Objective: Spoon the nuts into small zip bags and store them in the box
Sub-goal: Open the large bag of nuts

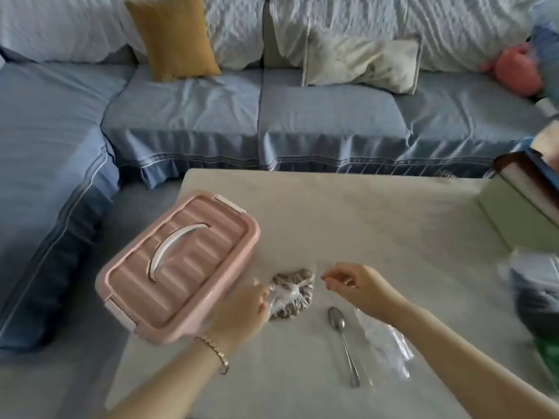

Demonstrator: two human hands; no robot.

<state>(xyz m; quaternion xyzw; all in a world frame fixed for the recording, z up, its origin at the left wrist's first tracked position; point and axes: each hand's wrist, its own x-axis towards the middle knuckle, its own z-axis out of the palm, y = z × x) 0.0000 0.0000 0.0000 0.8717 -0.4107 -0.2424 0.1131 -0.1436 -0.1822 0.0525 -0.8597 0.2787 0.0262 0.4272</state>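
Note:
A clear plastic bag of brown nuts (292,293) lies on the pale table (363,225). My left hand (245,313) grips the bag's gathered plastic at its near left side. My right hand (357,287) hovers just right of the bag with fingertips pinched together; whether it holds a bit of plastic I cannot tell. A metal spoon (343,343) lies on the table in front of the bag. Small clear zip bags (385,346) lie beside the spoon, under my right forearm. The pink box (178,267) with a white handle stands closed at the table's left edge.
A blue sofa (272,116) with a mustard cushion (172,37) and a cream cushion (363,63) runs behind and left of the table. A pale green box (514,213) and blurred bags (535,285) crowd the table's right side.

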